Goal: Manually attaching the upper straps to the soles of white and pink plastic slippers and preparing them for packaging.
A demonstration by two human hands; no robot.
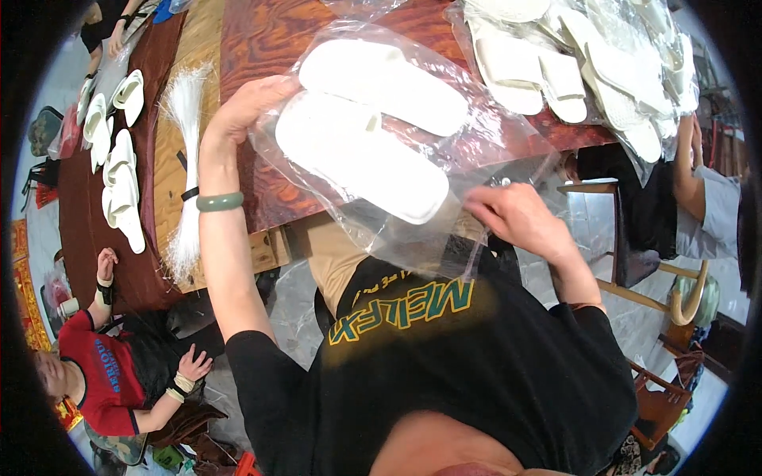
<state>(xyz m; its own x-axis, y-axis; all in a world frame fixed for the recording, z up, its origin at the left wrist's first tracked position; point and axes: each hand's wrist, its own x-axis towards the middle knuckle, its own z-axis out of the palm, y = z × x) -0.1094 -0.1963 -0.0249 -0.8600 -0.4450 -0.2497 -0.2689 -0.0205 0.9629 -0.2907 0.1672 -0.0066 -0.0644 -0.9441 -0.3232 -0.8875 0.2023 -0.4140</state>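
A pair of white slippers (365, 151) lies side by side inside a clear plastic bag (488, 139), tilted over the front edge of the table. My left hand (250, 107), below a green bangle, grips the bag at the slippers' left end; some of its fingers are hidden behind it. At the bag's loose right end, my right hand (520, 218) has its fingers closed together on the film. The slippers' right ends stop short of that hand, with slack plastic between.
Bagged white slippers (563, 63) pile up at the far right of the red-brown table (266, 40). A bundle of white ties (189, 151) lies left, near loose slippers (121, 186). Co-workers sit at left (103, 361) and right (698, 190). A chair (623, 230) stands right.
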